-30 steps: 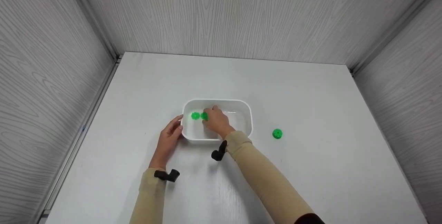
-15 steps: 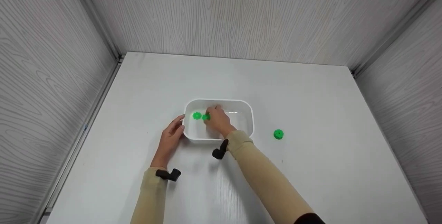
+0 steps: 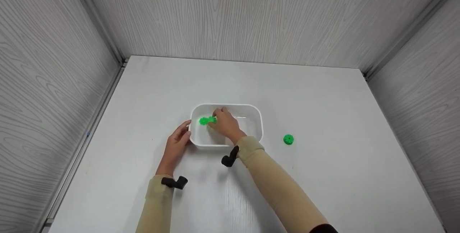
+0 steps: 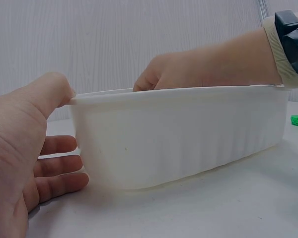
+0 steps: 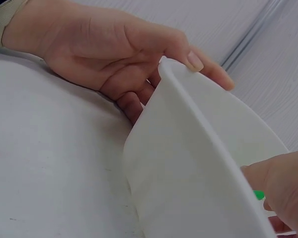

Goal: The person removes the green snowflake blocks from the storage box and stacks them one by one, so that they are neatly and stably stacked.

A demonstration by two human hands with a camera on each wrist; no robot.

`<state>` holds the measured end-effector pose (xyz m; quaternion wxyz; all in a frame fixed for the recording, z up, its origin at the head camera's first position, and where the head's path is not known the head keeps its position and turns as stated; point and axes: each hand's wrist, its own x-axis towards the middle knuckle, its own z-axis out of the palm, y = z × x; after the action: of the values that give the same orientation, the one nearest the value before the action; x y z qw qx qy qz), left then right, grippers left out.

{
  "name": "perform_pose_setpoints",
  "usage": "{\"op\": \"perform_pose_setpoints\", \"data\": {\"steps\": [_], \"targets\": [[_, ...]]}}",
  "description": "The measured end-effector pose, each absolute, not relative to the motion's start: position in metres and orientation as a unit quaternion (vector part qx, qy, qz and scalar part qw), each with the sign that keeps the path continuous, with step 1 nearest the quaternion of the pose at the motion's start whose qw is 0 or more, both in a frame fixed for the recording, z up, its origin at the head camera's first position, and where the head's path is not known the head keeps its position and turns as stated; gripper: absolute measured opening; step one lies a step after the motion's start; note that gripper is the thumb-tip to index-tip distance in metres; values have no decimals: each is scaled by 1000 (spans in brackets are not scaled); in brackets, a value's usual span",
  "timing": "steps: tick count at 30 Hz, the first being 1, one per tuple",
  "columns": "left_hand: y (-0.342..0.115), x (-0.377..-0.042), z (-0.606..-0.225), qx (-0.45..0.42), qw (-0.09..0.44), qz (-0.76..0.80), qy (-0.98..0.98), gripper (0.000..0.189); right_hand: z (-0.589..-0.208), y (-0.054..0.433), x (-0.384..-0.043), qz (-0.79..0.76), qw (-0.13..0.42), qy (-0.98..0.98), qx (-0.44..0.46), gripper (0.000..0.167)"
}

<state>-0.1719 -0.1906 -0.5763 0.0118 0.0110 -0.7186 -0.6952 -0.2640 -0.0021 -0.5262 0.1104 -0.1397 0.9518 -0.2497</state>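
My right hand point(image 3: 225, 124) reaches inside a white plastic tub point(image 3: 261, 125) and pinches a small green gear-like disc point(image 3: 212, 119) between thumb and fingers. Beside it, at the tub's left end, lies another green notched disc point(image 3: 203, 120), and the two overlap in the head view. The fingers partly hide the held disc. My left hand point(image 3: 174, 148) rests on the tub's left end; in the left wrist view its thumb lies on the rim and the other fingers touch the outer wall. A sliver of green point(image 5: 259, 195) shows below my right hand in the right wrist view.
A thicker green notched round piece point(image 3: 288, 139) with a hole in its middle stands on the white table point(image 3: 323, 110), to the right of the tub. Grey wood-grain panels point(image 3: 230, 17) wall in the table at the back and both sides.
My right fingers have shifted slightly left with the green disc, which now meets the other disc where a small gap showed before. My left hand and the tub stay in place.
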Motion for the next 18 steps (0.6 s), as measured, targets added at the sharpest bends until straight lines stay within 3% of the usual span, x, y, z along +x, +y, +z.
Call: {"op": "perform_pose_setpoints", "data": {"steps": [18], "targets": [[-187,-170,-565,19,3,-703,-711,42,-508,22,-255,-278,85,942,-166,33]]}}
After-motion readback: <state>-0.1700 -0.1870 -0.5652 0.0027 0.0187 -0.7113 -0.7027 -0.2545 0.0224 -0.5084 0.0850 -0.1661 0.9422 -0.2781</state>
